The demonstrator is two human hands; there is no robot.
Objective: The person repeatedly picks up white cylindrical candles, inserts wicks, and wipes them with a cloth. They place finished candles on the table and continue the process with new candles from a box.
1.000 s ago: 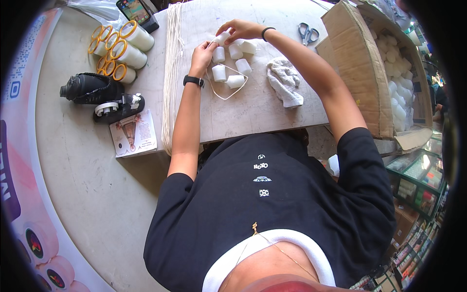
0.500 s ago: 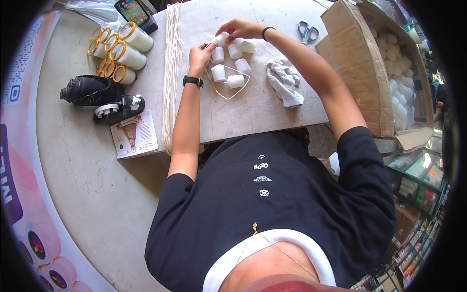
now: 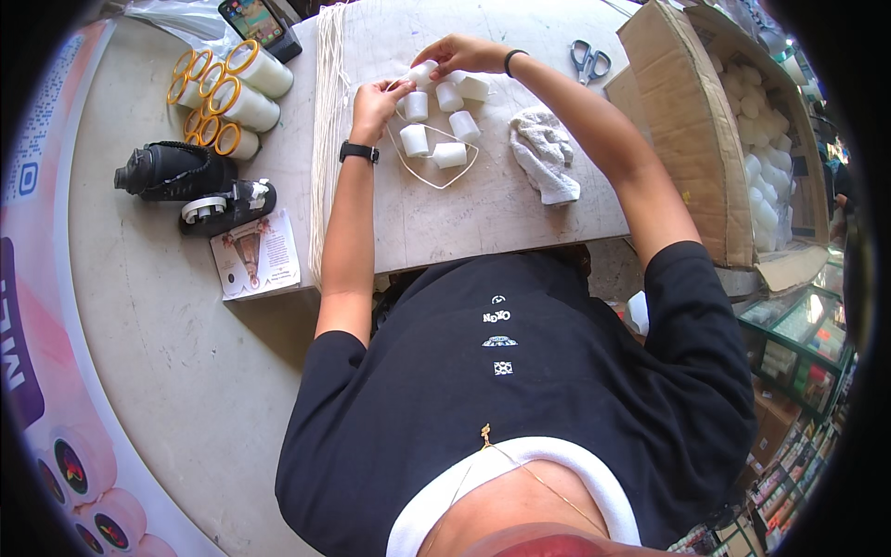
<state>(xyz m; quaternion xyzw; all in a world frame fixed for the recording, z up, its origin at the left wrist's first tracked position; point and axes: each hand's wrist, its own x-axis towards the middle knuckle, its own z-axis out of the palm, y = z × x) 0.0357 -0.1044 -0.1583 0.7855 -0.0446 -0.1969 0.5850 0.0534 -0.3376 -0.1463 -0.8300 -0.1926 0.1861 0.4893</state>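
Note:
My right hand grips a short white wax candle, its thumb and fingers closed round it from the far side. Close beside it, my left hand pinches its fingertips together at the candle's left end. A white cord trails from near those fingertips and lies in a loose loop on the table; the exact pinch point is too small to make out. Several more white candles stand or lie below my hands, among them one candle and another candle by the loop.
A bundle of long white cords crosses the table on my left, past yellow-rimmed rolls, a black bottle and a phone. To the right are a white cloth, scissors and a cardboard box of white candles.
My left hand and forearm have shifted slightly left. The cord by it has shifted a little too. My right hand keeps its grip on the candle in nearly the same place.

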